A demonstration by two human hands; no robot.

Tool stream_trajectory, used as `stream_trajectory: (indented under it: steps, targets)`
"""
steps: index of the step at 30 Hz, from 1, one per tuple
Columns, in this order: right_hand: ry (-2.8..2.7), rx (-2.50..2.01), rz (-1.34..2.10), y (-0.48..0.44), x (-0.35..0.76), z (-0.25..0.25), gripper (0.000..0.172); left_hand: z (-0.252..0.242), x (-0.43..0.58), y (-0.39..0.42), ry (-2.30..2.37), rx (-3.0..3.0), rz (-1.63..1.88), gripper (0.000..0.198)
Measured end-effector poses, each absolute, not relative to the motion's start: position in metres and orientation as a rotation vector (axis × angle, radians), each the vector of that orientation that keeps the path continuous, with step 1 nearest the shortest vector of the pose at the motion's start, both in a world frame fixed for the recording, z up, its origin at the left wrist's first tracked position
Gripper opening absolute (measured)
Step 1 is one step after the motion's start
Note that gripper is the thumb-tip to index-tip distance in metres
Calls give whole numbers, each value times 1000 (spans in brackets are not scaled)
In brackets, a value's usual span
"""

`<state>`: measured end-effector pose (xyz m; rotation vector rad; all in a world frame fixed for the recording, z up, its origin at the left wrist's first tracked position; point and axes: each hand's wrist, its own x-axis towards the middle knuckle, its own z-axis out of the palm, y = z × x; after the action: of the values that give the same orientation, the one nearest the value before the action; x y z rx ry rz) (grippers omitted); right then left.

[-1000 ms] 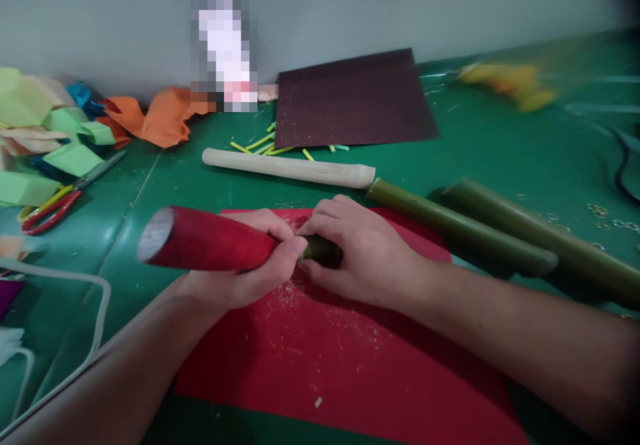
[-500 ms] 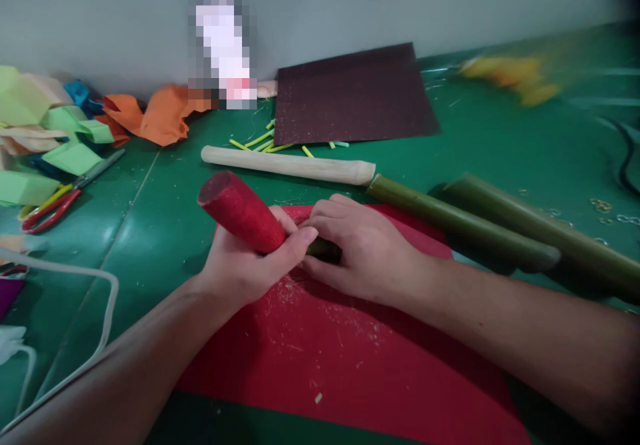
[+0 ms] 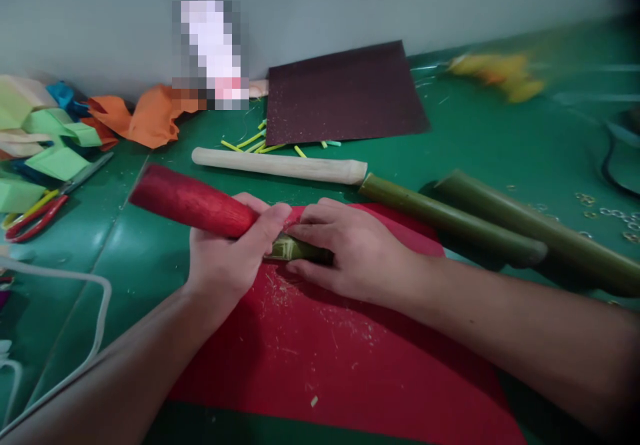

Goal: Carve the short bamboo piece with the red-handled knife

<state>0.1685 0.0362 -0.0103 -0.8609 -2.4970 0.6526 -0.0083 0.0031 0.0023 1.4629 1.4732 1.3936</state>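
My left hand (image 3: 233,251) is closed around the thick red handle (image 3: 193,198) of a tool, likely a knife; its working end is mostly hidden at my fingers. The handle points up and to the left. Just right of it, my right hand (image 3: 345,245) grips a short green bamboo piece (image 3: 285,248), whose near end shows pale scraped patches. Both hands are close together over a red sheet (image 3: 320,358) strewn with fine pale shavings. Beyond my hands lies a peeled pale bamboo stick (image 3: 280,167), its right end meeting a green bamboo stick (image 3: 450,217).
A thicker bamboo pole (image 3: 540,231) lies at right, near small rings (image 3: 615,215). Dark brown sandpaper-like sheet (image 3: 345,98) covers part of some yellow strips (image 3: 250,139). Scissors (image 3: 40,215) and folded coloured paper (image 3: 57,161) are at left, above a white cable (image 3: 105,311).
The red handle has swung left and lower, tilting closer to flat. My left hand has shifted left, exposing more of the bamboo piece. The view has moved slightly.
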Motion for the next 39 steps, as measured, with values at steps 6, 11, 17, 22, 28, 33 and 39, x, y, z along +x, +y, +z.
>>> stream_trajectory:
  steps: [6,11,17,22,28,33,39]
  targets:
    - [-2461,-775,669,37,169,-13,23,4,-3,-2,1373,1617,1358,24]
    - [-2440,-778,698,38,169,-16,20,2,-5,-2,1348,1725,1306,25]
    - [-2446,-757,679,38,169,-15,21,2,-7,-1,1292,1761,1294,24]
    - [-2467,-783,701,40,169,-15,23,2,-8,-2,1241,1773,1296,24]
    - [-2480,-800,711,39,169,-13,26,2,-9,-2,1274,1811,1260,24]
    - [-2465,-798,748,40,170,-12,23,3,-5,-1,1337,1843,1264,21]
    - [-2501,-854,759,39,168,-9,29,-2,-9,2,1545,1470,1441,19]
